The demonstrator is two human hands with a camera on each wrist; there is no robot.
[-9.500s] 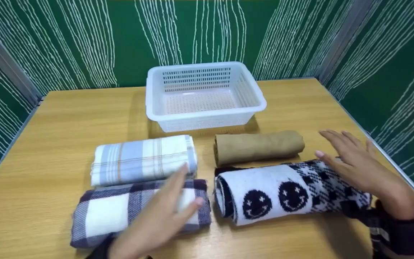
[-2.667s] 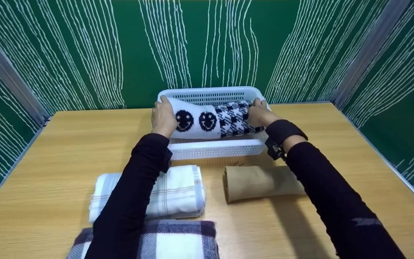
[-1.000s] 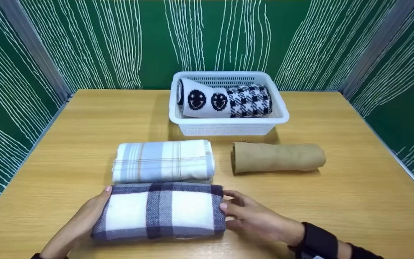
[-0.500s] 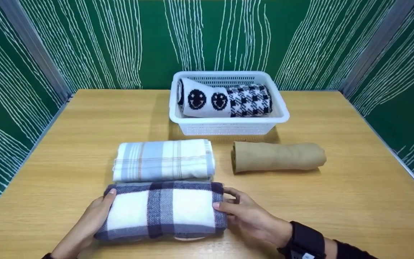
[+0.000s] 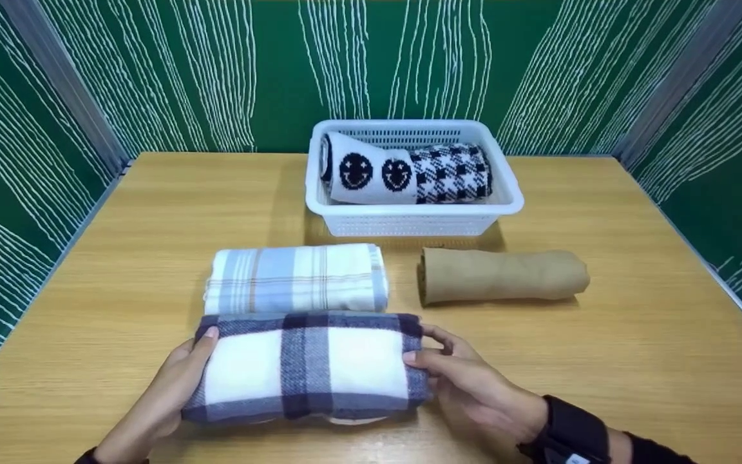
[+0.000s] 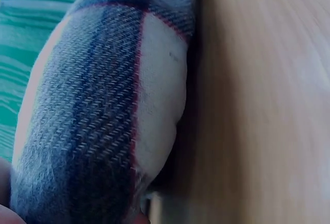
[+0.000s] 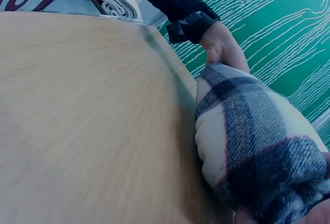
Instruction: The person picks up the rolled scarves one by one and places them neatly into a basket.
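My left hand (image 5: 174, 380) grips the left end of a folded purple-grey and white plaid scarf (image 5: 306, 364), thumb on top. At its other end, my right hand (image 5: 474, 380) holds it with the thumb on top and fingers behind. The scarf is held close over the table, overlapping the near edge of a folded light blue and white plaid cloth (image 5: 294, 277). In the right wrist view, the plaid scarf (image 7: 252, 126) spans between both hands. The left wrist view shows its underside (image 6: 160, 90) near the wood, with only bits of fingers at the lower left.
A white plastic basket (image 5: 409, 222) stands at the back, holding a rolled black and white knitted scarf (image 5: 377, 174) with smiley faces. A tan cloth roll (image 5: 506, 277) lies right of centre on the wooden table (image 5: 635, 361). Green walls enclose the sides and back.
The knitted smiley scarf went from the table into the basket, released by both hands. Both hands then took the plaid scarf by its ends and shifted it slightly up and right.
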